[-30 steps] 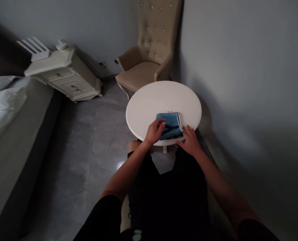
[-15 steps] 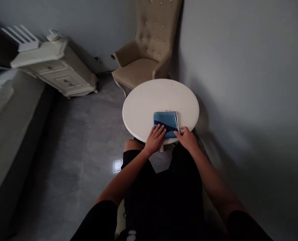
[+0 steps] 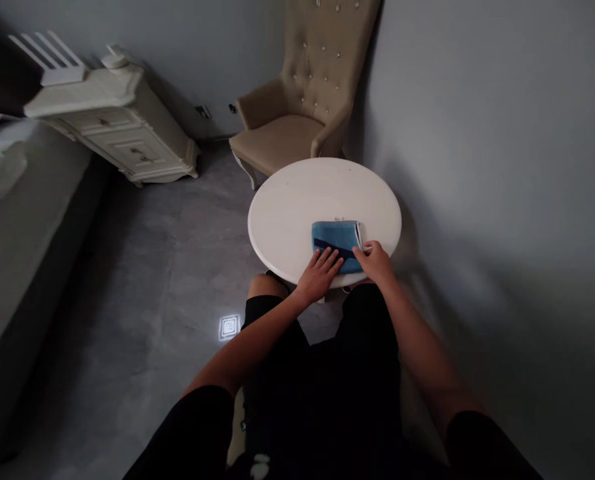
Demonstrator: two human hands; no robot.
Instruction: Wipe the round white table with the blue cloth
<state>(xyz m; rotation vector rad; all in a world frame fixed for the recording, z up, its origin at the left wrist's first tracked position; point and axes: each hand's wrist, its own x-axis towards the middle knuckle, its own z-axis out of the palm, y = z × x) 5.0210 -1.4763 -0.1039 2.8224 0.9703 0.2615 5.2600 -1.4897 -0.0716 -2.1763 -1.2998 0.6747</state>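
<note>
By the table's (image 3: 290, 207) near edge, a folded blue cloth (image 3: 335, 233) is covered partly by the left hand (image 3: 319, 275), fingers apart. Its side is touched by the right hand (image 3: 376, 262), finger grip unclear.

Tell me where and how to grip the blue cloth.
I'd pinch the cloth by its right edge, coming from the right, thumb on top. It lies flat and folded on the table, its layers showing at that edge, beside the right hand; the left hand covers its near left corner.
</note>
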